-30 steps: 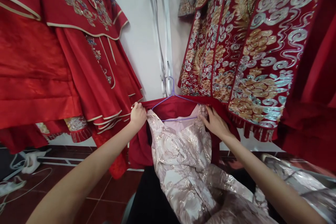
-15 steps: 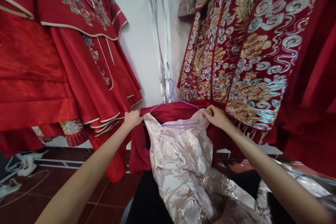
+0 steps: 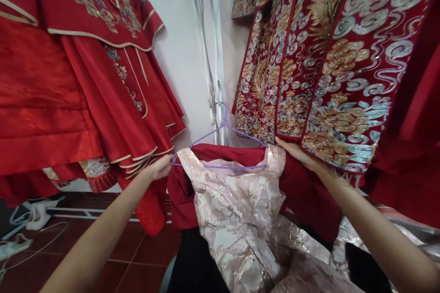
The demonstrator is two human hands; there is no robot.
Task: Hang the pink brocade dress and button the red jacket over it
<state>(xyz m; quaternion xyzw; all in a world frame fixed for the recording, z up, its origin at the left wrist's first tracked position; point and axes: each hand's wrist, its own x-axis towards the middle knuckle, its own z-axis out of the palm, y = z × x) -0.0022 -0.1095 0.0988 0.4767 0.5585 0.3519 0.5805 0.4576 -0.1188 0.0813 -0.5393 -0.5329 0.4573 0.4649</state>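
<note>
A pale pink and gold brocade dress [image 3: 237, 206] hangs by its straps on a purple wire hanger [image 3: 225, 123]. Behind and around it spreads a dark red garment [image 3: 302, 187]. My left hand [image 3: 160, 168] is closed at the hanger's left end, beside the left strap, with its fingertips partly hidden. On the other side, my right hand [image 3: 294, 152] is closed at the upper edge of the dark red garment, just right of the right strap and apart from it. The lower dress lies across my lap.
Red embroidered garments [image 3: 103, 78] hang at left, and a heavily sequinned red garment [image 3: 330, 68] hangs at right. White rails [image 3: 216, 55] stand against the wall between them. White shoes [image 3: 36, 215] and a cord are on the tiled floor at lower left.
Both hands have moved outward from the dress straps. More of the hanger's left end shows, the dress neckline is wider, and the dark red garment spreads further right.
</note>
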